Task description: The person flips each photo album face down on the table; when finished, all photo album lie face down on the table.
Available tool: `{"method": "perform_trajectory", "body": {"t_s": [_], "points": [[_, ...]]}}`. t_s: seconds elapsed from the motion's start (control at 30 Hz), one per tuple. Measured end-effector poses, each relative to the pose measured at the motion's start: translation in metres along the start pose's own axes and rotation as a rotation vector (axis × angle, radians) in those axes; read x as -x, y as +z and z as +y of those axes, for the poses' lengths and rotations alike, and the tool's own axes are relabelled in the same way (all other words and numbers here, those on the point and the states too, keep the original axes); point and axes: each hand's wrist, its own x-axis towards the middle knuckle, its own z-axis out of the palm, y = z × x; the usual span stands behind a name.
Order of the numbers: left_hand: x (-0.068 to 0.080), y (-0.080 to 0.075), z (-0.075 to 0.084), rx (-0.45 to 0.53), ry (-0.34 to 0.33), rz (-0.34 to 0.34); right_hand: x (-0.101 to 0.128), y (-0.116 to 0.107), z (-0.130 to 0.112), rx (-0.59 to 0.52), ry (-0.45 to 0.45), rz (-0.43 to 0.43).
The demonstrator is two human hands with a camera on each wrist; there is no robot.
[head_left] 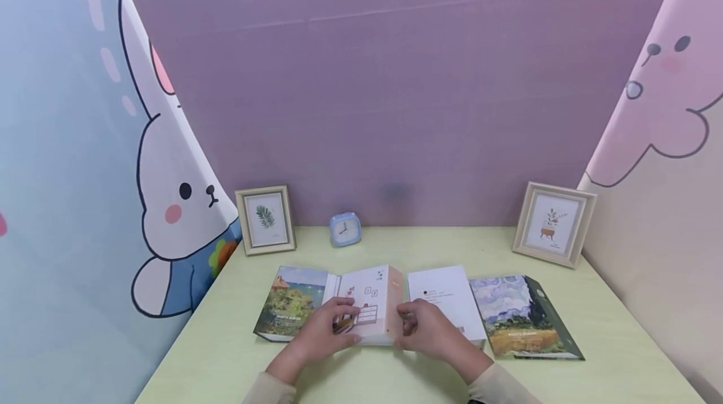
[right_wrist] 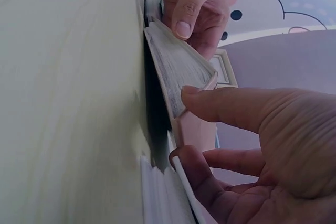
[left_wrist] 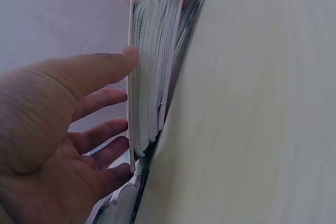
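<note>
A thick white and pink photo album (head_left: 367,303) with printed furniture on its cover lies tilted in the middle, its left edge overlapping the landscape-painting album (head_left: 294,297). My left hand (head_left: 324,329) holds it from the left, fingers over the cover and thumb at the lower page edge (left_wrist: 155,72). From the right, my right hand (head_left: 426,327) grips the pink spine (right_wrist: 194,127), thumb on its lower corner and fingertips against its side. Close by the right hand lies a white book (head_left: 443,297) with small printed text.
Another painting-covered album (head_left: 516,322) lies at the right on the pale green table (head_left: 226,360). Along the back stand a leaf picture frame (head_left: 265,221), a blue clock (head_left: 345,229) and a plant picture frame (head_left: 555,223). A purple backdrop (head_left: 395,90) rises behind.
</note>
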Motion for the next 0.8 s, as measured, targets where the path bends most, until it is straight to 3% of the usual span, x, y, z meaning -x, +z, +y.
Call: {"method": "perform_trajectory", "body": {"t_s": [0.37,0.8], "points": [[-0.0005,0.0015,0.0034,-0.013,0.010,-0.002,0.0009,-0.0068,-0.0063,0.006,0.049,-0.012],[-0.0010,0.0052,-0.0018,0.008,0.037,-0.009,0.0011,-0.0032,-0.0055,0.053,-0.001,-0.018]]}}
